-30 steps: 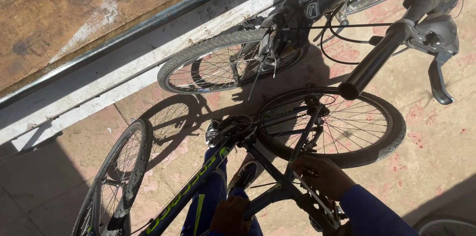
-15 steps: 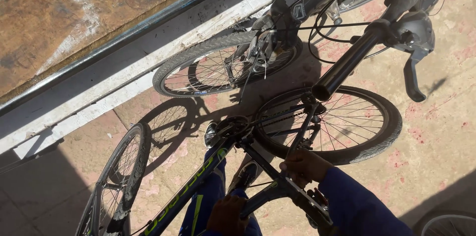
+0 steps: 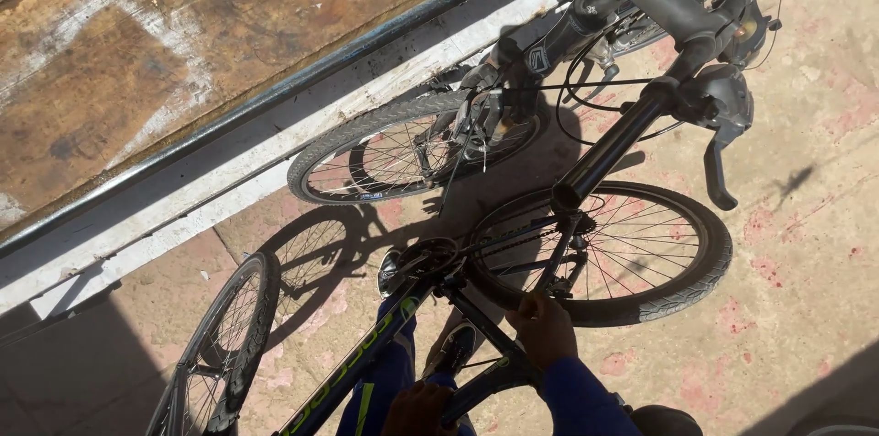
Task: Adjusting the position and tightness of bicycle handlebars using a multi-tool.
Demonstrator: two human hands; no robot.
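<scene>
A dark bicycle frame (image 3: 366,367) with green lettering runs from the lower left up to the centre. Its rear wheel (image 3: 678,285) stands at the right and its front wheel (image 3: 229,344) at the lower left. My right hand (image 3: 545,331), in a blue sleeve, grips a thin dark tube of the frame just in front of the rear wheel. My left hand (image 3: 417,408) closes around a lower frame tube at the bottom edge, partly cut off. My blue trouser leg and shoe (image 3: 458,349) show below the frame.
A second bicycle stands beyond, its handlebar (image 3: 632,129) with brake lever (image 3: 714,170) crossing over the rear wheel and its front wheel (image 3: 403,157) by a white kerb (image 3: 183,216). A worn brown metal surface (image 3: 183,51) lies past it. The ground is pinkish concrete.
The view has shifted, so the second bicycle's handlebar sits further left and lower. My right hand has stayed gripped on the frame tube near the rear wheel.
</scene>
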